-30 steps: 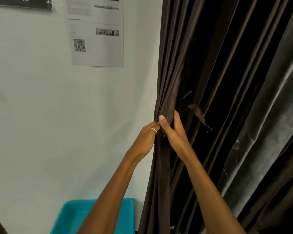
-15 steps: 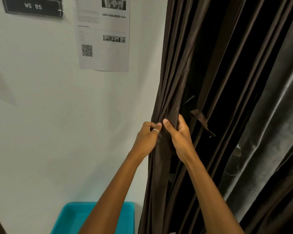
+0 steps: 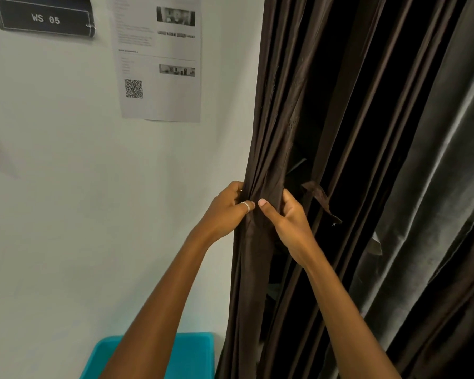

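A dark brown curtain (image 3: 279, 110) hangs in long folds beside a white wall. Its left edge is gathered into a narrow bunch at mid height. My left hand (image 3: 226, 212), with a ring on the thumb, grips that bunch from the wall side. My right hand (image 3: 288, 217) grips the same bunch from the other side, thumb in front and fingers curled behind the cloth. A short brown fabric strap (image 3: 322, 199) dangles just right of my right hand.
A grey velvety curtain (image 3: 433, 187) hangs at the right. On the wall are a printed sheet with a QR code (image 3: 159, 58) and a black sign reading WS 05 (image 3: 45, 19). A teal plastic bin (image 3: 192, 354) stands below by the wall.
Both hands have stayed on the curtain's edge and closed tighter round the gathered folds. The view has tilted down, so the wall sign and sheet sit lower in frame.
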The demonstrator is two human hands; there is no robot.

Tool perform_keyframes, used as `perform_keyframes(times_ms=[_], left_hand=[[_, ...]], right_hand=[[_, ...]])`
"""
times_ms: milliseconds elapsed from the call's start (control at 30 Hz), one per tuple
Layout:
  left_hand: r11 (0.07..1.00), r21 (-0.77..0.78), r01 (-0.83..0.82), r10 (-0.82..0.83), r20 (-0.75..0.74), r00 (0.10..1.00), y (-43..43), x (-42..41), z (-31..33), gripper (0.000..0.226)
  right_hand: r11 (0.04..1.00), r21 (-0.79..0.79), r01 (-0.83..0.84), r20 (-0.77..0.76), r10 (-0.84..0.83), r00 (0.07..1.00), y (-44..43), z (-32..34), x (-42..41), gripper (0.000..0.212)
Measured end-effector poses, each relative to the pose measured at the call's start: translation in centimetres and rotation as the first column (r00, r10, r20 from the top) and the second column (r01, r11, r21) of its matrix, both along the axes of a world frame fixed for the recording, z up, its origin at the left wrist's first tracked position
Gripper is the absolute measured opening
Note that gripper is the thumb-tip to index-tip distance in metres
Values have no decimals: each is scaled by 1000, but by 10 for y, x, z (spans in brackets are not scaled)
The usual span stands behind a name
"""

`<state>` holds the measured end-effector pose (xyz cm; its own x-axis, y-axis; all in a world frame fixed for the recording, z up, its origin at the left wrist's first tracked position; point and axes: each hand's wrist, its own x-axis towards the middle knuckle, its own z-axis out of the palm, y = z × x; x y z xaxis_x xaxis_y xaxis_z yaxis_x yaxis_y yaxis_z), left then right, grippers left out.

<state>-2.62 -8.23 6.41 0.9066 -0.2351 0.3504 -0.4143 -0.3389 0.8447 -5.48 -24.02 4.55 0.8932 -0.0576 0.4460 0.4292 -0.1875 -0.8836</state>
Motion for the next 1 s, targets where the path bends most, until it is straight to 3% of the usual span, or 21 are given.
perform_keyframes(times_ms=[100, 200, 300, 433, 567, 1000], left_hand=[[999, 31, -35, 34, 36, 999, -1, 0, -1, 36], [994, 70, -82, 76, 93, 993, -1, 0, -1, 35], [990, 120, -80, 65, 130, 989, 0, -3, 1, 34], [983, 180, -44, 16, 151, 988, 0, -7, 5, 29], [980, 201, 12, -35, 111, 993, 3, -7, 9, 40], [972, 203, 122, -118, -31, 993, 8, -1, 11, 63]], right_hand=[[976, -190, 111, 80, -98, 992, -5, 5, 2, 34], [881, -370, 293, 200, -233, 952, -12, 10, 6, 26], [777, -485, 403, 238, -326, 915, -18, 15, 10, 40], [835, -476, 275, 165, -223, 961, -18, 23, 3, 41], [880, -455, 136, 80, -112, 991, -17, 26, -2, 49], [930, -368, -8, 11, 13, 1000, -12, 25, -6, 55]])
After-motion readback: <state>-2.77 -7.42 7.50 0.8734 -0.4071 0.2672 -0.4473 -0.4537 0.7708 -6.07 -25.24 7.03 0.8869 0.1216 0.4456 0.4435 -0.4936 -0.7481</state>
